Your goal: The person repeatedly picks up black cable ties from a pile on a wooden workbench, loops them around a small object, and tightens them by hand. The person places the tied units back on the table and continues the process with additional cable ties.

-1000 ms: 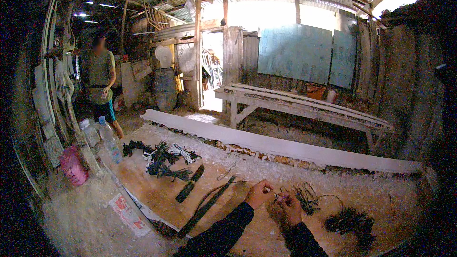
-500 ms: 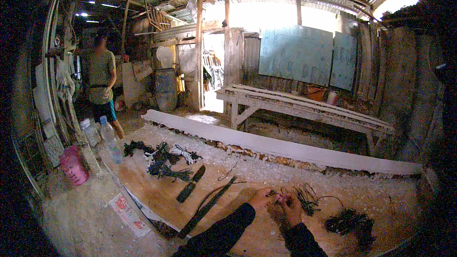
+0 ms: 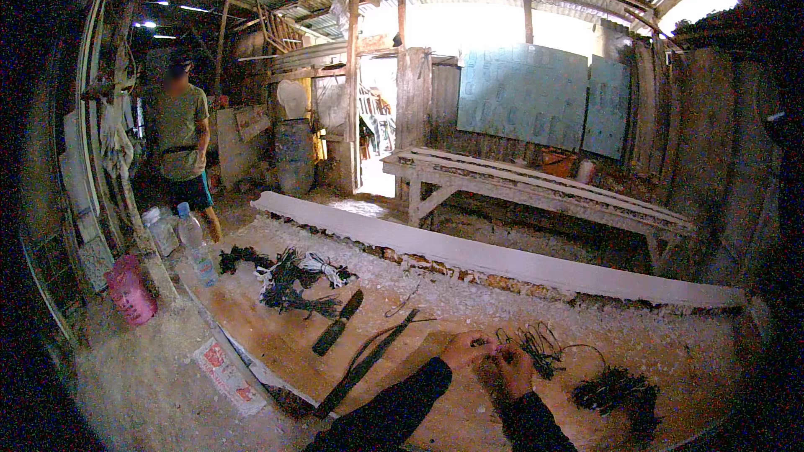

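Close together over the table, my left hand and my right hand have their fingers pinched. What sits between the fingertips is too small to make out. Just right of my right hand lies a loose bundle of thin dark cord, one loop reaching toward the fingertips. Farther right is a thicker heap of dark cords. To the left of my hands lie a long dark strip and a short, dark, knife-like blade. Beyond them is a tangle of black and white cords.
A long pale moulding borders the table's far side. At the left edge stands a clear plastic bottle, with a pink sack on the floor. A wooden bench stands behind. A person is at the far left.
My hands stay in nearly the same place, with the fingers shifting slightly. The person at the far left has lowered an arm and turned a little.
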Action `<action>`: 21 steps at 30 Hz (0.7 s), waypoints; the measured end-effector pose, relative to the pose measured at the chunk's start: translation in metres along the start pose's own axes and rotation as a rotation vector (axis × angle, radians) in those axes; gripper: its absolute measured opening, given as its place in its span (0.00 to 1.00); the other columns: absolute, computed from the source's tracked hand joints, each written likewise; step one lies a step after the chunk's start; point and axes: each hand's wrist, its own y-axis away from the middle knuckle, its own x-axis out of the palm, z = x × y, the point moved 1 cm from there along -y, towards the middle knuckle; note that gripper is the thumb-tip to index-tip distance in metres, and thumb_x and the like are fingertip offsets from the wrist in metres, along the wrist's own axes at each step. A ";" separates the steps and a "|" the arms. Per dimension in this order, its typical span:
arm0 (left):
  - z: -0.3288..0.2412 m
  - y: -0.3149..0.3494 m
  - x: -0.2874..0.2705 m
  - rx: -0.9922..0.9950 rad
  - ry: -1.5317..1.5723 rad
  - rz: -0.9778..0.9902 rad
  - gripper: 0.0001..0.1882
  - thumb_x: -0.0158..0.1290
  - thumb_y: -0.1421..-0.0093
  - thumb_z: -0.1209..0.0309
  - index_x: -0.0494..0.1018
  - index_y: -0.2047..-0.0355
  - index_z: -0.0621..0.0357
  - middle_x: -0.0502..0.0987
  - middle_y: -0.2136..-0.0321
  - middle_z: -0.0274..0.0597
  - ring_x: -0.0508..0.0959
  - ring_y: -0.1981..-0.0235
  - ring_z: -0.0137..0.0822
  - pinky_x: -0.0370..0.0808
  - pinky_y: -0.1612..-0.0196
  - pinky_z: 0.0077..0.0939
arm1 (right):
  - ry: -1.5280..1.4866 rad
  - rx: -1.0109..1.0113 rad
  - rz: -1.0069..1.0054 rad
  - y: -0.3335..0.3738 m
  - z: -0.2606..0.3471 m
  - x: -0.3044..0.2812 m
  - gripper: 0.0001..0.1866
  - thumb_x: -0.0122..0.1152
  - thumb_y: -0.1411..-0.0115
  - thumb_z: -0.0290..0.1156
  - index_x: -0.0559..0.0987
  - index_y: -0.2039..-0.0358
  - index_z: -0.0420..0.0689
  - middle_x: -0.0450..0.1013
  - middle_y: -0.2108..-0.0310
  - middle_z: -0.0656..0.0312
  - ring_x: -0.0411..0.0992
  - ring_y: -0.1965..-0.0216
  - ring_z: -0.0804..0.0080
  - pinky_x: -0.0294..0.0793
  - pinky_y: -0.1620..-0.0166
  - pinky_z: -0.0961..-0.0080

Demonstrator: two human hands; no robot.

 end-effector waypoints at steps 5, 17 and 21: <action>0.005 -0.005 0.001 0.125 -0.136 -0.045 0.14 0.55 0.47 0.58 0.76 0.70 0.57 0.77 0.72 0.35 0.75 0.68 0.30 0.69 0.59 0.25 | 0.021 0.001 0.015 -0.001 -0.004 0.000 0.04 0.56 0.49 0.24 0.76 0.73 0.38 0.73 0.75 0.59 0.70 0.72 0.72 0.70 0.65 0.76; 0.006 -0.002 -0.001 0.275 -0.313 -0.064 0.09 0.50 0.45 0.66 0.74 0.70 0.59 0.76 0.71 0.45 0.76 0.67 0.40 0.70 0.60 0.31 | 0.068 -0.110 -0.049 -0.002 -0.007 0.004 0.03 0.57 0.49 0.25 0.74 0.75 0.40 0.72 0.76 0.60 0.70 0.72 0.71 0.69 0.65 0.77; 0.017 -0.007 -0.003 0.262 -0.492 -0.088 0.07 0.49 0.46 0.69 0.72 0.70 0.58 0.75 0.72 0.47 0.75 0.67 0.44 0.71 0.62 0.33 | 0.151 -0.060 -0.003 0.004 0.012 0.003 0.06 0.58 0.48 0.29 0.74 0.75 0.40 0.71 0.77 0.60 0.69 0.74 0.71 0.68 0.67 0.75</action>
